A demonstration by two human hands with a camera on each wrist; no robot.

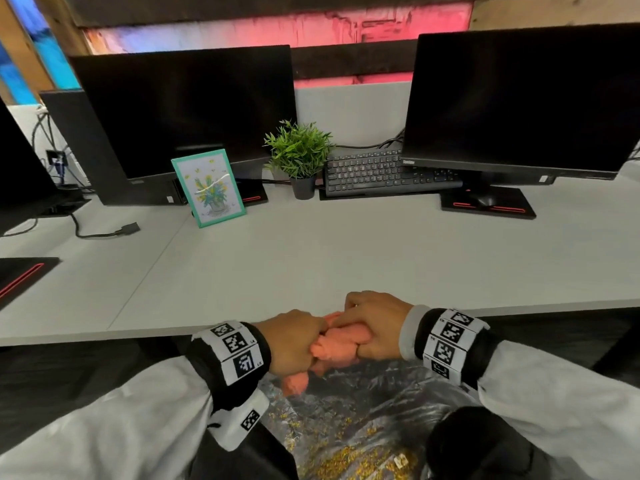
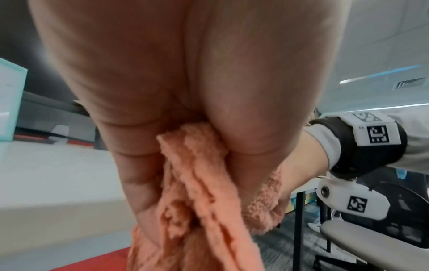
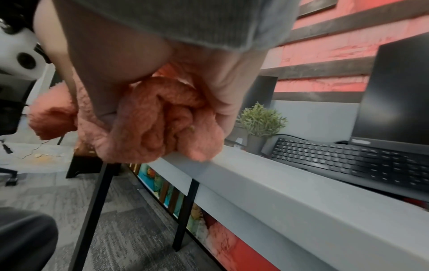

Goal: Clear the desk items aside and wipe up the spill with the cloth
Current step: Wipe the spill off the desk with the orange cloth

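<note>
Both my hands grip a bunched pink cloth (image 1: 341,344) at the front edge of the grey desk (image 1: 346,258). My left hand (image 1: 294,341) is closed on its left end, my right hand (image 1: 372,327) on its right end, fists almost touching. A tail of cloth hangs below the desk edge over a clear plastic bag (image 1: 360,420) holding yellow crumbs. In the left wrist view the cloth (image 2: 204,198) runs out between my fingers. The right wrist view shows the cloth (image 3: 157,121) wadded in my palm with yellow specks in its folds, just above the desk (image 3: 267,185) edge.
At the back of the desk stand a teal picture frame (image 1: 207,187), a small potted plant (image 1: 299,157), a black keyboard (image 1: 388,173) and two dark monitors (image 1: 187,109) (image 1: 519,98). A loose cable (image 1: 104,232) lies at the left. A chair armrest (image 2: 371,236) sits beside me.
</note>
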